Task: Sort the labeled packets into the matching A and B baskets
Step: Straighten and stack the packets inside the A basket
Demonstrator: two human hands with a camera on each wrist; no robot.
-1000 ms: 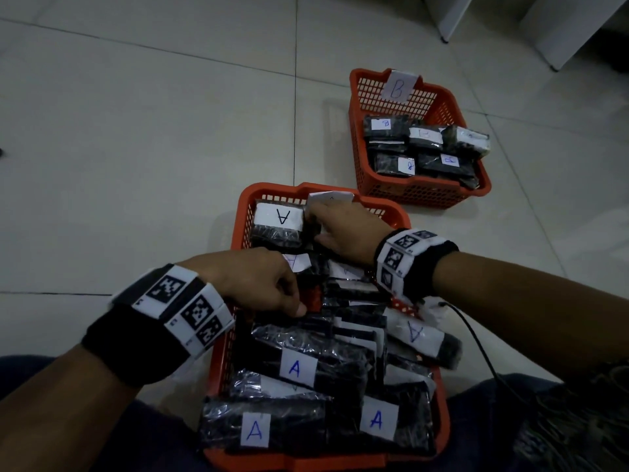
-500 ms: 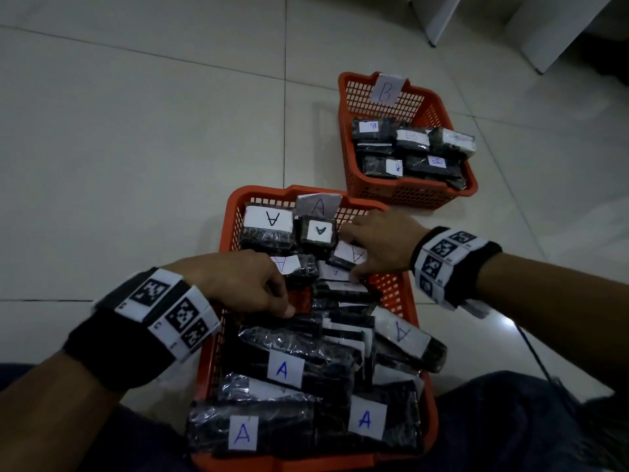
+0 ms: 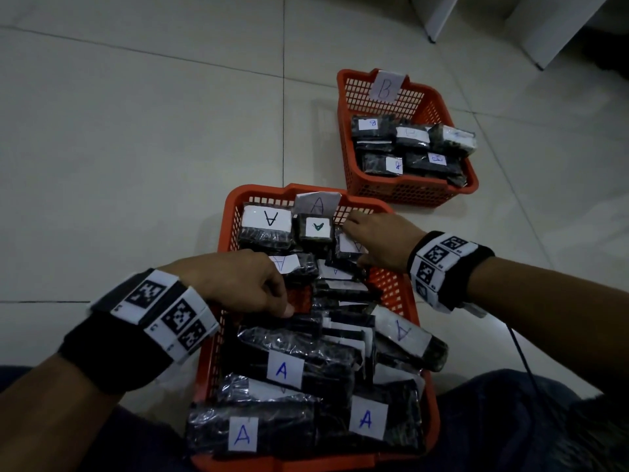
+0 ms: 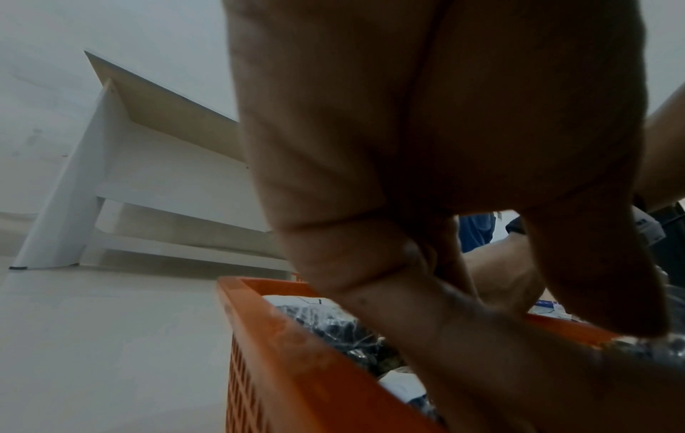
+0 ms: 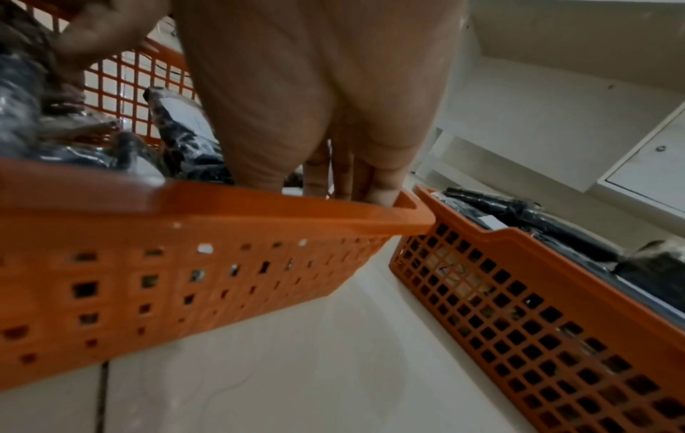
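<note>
The near end of the orange plastic lattice basket tagged A (image 3: 223, 253) is cut off at the bottom of the head view, and the person's legs in dark trousers crowd in on both sides of it. Several labels on the black film-wrapped packets (image 3: 289, 362) inside it are turned, folded or buried under other packets, so only some letters read; all that read are A. In the left wrist view the palm fills most of the picture and blurs what lies below it.

The basket tagged A stands on a floor of large pale glossy tiles (image 3: 136, 148). Beyond it and to its right, well apart, stands the second orange lattice basket with a paper tag B (image 3: 354, 93), holding packets with small labels, a few of them too smeared to read. Past that basket, white furniture legs (image 3: 439, 15) show at the top edge.

The left hand (image 3: 245, 281) is over the middle of the basket tagged A, fingers curled down among the packets; I cannot tell whether they grip one. The right hand (image 3: 381, 241) is at the far right corner of the same basket, fingers fairly straight and pointing down inside the rim, fingertips (image 5: 378, 193) touching an A-labelled packet (image 3: 350, 247) there.
</note>
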